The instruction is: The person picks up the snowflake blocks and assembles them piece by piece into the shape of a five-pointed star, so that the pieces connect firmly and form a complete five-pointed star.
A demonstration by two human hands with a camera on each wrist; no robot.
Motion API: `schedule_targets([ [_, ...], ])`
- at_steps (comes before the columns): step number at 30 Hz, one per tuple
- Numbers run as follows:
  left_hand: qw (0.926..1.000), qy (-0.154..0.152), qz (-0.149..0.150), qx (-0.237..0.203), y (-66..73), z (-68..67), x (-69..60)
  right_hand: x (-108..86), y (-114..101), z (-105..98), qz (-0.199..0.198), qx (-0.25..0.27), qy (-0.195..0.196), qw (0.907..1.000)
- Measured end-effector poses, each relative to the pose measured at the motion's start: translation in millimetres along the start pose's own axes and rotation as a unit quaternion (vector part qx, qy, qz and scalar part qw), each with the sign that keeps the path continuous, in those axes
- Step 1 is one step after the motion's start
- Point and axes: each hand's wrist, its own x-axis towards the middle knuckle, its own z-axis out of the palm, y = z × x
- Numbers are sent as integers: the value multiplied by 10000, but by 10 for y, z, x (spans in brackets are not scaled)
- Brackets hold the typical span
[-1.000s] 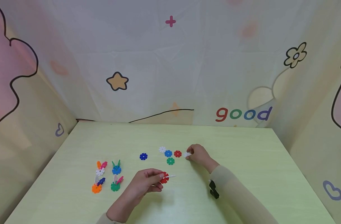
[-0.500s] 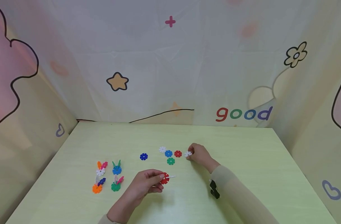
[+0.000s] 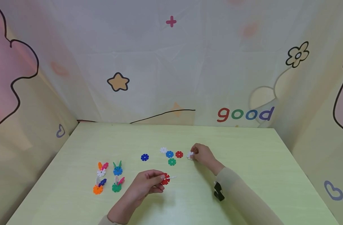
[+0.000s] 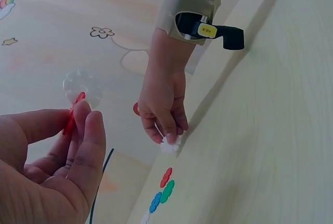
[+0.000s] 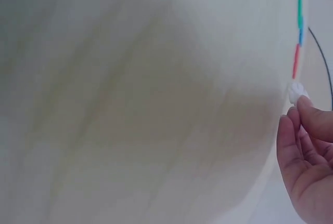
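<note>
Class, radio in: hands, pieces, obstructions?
Left hand pinches red notched plastic disc, white plastic disc attached. Right hand pinches another white notched plastic disc. No obstruction seen between hands.

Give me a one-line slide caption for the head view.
Left hand holds a red disc joined to a white one; right hand pinches another white disc at a pale table.

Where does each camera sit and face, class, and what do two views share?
Worn on head: faces forward and down at the table; left hand and right hand show.
Worn on left wrist: looks past the left hand toward the right; both show.
Worn on right wrist: looks across the table; only the right hand shows.
Both wrist views share the right hand's white disc.
</note>
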Motion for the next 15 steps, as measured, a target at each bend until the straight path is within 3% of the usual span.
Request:
schedule_targets([
  [7, 10000, -19, -62, 20, -5, 4, 0, -209, -62, -59, -128, 822, 161, 9964],
  [15, 9999, 64, -88, 99, 14, 30, -5, -560, -137, -91, -172, 1899, 348, 9810],
])
